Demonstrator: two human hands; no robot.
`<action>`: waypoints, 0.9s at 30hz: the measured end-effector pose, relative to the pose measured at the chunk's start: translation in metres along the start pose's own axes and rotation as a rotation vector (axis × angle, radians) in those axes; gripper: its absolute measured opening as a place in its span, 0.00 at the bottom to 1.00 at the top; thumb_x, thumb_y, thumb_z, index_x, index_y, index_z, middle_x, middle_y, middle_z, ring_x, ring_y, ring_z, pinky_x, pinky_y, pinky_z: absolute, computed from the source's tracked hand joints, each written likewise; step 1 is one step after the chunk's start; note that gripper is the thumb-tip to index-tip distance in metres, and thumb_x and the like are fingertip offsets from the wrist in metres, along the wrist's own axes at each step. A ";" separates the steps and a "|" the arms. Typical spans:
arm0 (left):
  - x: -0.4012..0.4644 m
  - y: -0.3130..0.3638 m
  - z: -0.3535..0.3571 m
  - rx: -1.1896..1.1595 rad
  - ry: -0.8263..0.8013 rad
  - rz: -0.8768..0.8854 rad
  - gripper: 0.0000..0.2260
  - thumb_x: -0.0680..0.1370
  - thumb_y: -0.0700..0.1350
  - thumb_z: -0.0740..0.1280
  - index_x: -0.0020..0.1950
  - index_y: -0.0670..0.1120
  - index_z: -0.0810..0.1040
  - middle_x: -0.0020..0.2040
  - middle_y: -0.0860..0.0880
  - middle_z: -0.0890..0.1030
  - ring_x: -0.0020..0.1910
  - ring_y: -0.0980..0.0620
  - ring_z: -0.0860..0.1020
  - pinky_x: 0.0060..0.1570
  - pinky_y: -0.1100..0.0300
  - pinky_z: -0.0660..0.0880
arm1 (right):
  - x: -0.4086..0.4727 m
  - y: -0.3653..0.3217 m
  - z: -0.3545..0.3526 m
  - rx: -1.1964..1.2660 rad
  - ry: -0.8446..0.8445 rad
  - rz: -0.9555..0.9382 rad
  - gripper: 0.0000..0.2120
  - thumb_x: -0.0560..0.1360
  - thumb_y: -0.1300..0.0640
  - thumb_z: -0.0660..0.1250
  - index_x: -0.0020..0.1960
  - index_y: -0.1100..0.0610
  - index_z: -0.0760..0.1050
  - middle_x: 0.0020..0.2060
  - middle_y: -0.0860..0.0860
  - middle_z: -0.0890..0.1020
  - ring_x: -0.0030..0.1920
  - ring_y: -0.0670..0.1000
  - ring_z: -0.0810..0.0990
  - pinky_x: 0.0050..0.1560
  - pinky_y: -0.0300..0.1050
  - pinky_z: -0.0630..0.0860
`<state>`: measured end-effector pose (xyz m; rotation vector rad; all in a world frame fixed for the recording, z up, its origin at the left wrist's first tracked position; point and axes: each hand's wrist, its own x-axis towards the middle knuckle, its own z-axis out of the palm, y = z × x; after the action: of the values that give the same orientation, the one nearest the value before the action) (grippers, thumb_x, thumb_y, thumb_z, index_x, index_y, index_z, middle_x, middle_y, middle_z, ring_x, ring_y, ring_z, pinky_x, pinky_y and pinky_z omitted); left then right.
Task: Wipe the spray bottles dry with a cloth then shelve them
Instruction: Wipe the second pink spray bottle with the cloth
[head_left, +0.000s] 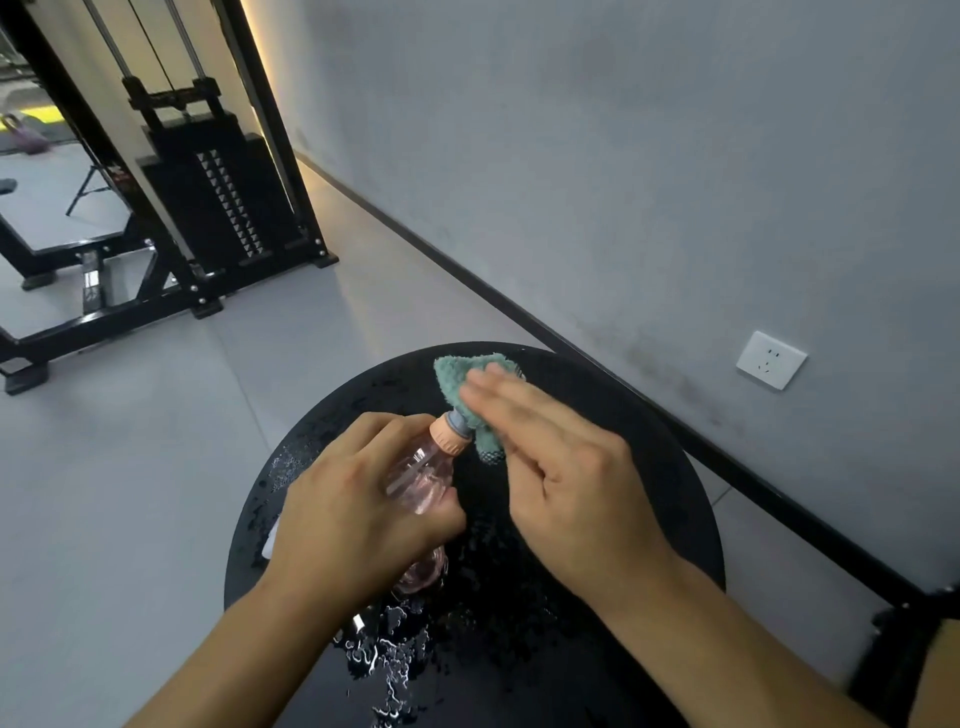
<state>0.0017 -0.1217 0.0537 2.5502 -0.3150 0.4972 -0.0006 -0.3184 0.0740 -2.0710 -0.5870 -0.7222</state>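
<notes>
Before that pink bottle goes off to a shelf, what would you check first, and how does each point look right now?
1. Left hand has a firm grip on the pink spray bottle: ok.
2. Right hand presses the green cloth against the bottle's top: ok.
3. Bottle body wiped dry: cannot tell, the hand covers most of it.
4. Round black table dry enough to set the bottle down again: not ok, water droplets lie on it.
5. Shelf within reach: cannot tell, none in view.

Wall (623, 156) close on right; open floor (130, 441) left.
</notes>
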 end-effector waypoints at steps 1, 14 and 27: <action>0.000 0.000 0.000 0.000 -0.001 0.001 0.28 0.64 0.61 0.72 0.64 0.64 0.77 0.56 0.66 0.77 0.48 0.56 0.80 0.43 0.52 0.80 | 0.000 0.003 -0.001 0.000 -0.003 0.000 0.23 0.76 0.75 0.65 0.68 0.60 0.78 0.67 0.51 0.79 0.70 0.45 0.74 0.69 0.46 0.73; -0.001 0.007 -0.002 -0.034 0.000 -0.003 0.26 0.65 0.61 0.72 0.63 0.64 0.77 0.54 0.65 0.77 0.48 0.58 0.78 0.42 0.54 0.78 | 0.008 0.013 -0.010 -0.002 0.093 0.156 0.22 0.77 0.72 0.65 0.68 0.57 0.78 0.65 0.48 0.80 0.67 0.40 0.75 0.66 0.40 0.74; 0.003 0.009 -0.008 -0.348 0.004 -0.201 0.26 0.64 0.69 0.81 0.56 0.65 0.77 0.54 0.60 0.83 0.50 0.60 0.82 0.49 0.58 0.77 | 0.013 0.018 -0.022 0.023 0.229 0.286 0.18 0.78 0.69 0.67 0.65 0.55 0.80 0.61 0.43 0.81 0.62 0.34 0.76 0.63 0.29 0.71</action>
<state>-0.0007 -0.1251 0.0647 2.2116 -0.1276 0.3384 0.0143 -0.3444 0.0827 -1.9623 -0.1657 -0.7648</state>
